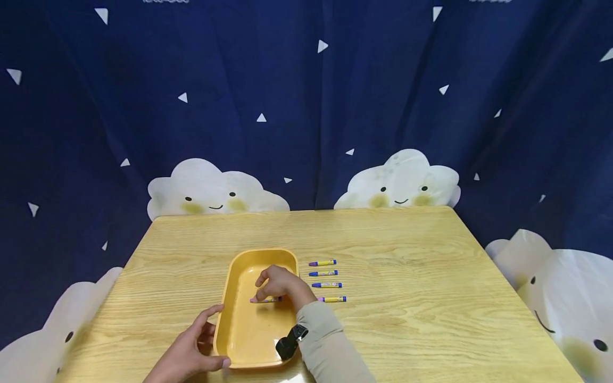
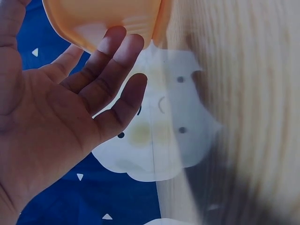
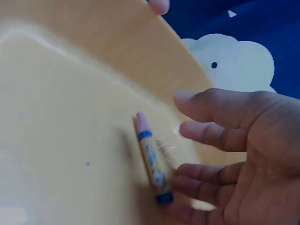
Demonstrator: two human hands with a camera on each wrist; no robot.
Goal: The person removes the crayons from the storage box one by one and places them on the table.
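A yellow-orange plastic tray (image 1: 258, 340) sits on the table. My left hand (image 1: 189, 348) is at its near left side, index fingertip and thumb touching the outer wall and corner; in the left wrist view the other fingers are loosely bent and hold nothing. My right hand (image 1: 280, 284) reaches inside the tray over a pink crayon (image 3: 151, 157) with a blue end. In the right wrist view its thumb and fingers are spread beside the crayon, with nothing pinched between them. The crayon lies in the tray; whether a fingertip touches its lower end is blurred.
Several crayons lie in a column right of the tray: a purple one (image 1: 323, 263) at the back, blue ones (image 1: 326, 285) in the middle, a light purple one (image 1: 334, 299) in front. The wooden table (image 1: 431, 298) ends at a dark blue curtain (image 1: 287, 69) with clouds.
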